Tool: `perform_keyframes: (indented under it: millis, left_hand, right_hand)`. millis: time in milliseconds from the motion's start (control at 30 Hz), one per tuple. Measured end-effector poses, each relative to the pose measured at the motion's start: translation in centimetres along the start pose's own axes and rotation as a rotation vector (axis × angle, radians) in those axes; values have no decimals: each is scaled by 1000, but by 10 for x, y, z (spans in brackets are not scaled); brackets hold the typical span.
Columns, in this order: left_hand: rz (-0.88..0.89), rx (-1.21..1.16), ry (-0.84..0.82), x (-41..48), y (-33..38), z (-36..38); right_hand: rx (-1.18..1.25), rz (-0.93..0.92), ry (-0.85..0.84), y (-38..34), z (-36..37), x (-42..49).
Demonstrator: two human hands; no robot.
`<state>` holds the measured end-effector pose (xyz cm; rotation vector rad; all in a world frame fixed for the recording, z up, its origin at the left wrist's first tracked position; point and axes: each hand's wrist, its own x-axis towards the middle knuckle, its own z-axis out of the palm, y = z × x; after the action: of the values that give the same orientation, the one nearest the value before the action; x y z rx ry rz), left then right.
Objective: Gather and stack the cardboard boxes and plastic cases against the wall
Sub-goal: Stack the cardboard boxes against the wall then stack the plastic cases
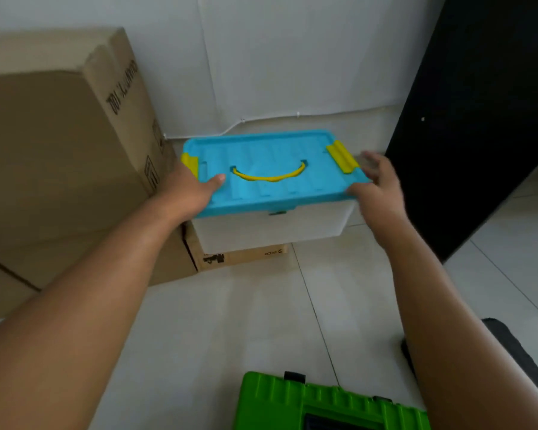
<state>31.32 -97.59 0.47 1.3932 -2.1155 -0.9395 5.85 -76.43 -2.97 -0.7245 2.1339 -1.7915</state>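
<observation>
A clear plastic case with a blue lid (pixel 267 156), a yellow handle and yellow latches sits on a small flat cardboard box (pixel 246 257) close to the white wall (pixel 292 57). My left hand (pixel 187 190) holds the case's left end, thumb laid on the lid, fingers hidden under the rim. My right hand (pixel 379 187) is at the lid's right front corner with its fingers spread and blurred, the thumb at the rim. A large cardboard box (pixel 59 150) stands just left of the case. A green plastic case (pixel 292 401) lies on the floor near me.
A black panel (pixel 479 119) stands to the right of the stack. A dark mat (pixel 516 352) lies on the pale tiled floor at lower right. A thin white cable runs along the base of the wall.
</observation>
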Motion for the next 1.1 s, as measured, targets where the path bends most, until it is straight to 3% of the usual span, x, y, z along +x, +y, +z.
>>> perform_keyframes:
  millis: [100,200,333,600,767,1100]
  left_hand:
    - [-10,45,-76,21,-18,-9]
    - [-9,173,-191,15,-19,-16]
    - [66,208,-302,6,-28,-12]
    - [156,476,-213,26,-51,-2]
    - [215,385,-145,26,-57,7]
    - [240,220,-38,33,-66,11]
  right_hand:
    - [-109,-87,-240,12,30,-9]
    - [-272,-147,-223,41,44,-11]
    - [-319,-89,-198,56,54,-13]
    - [-383,-141,-196,58,97,-4]
    - [-365,-64,-261,49,113,18]
    - [-415,-51,-237,45,125,32]
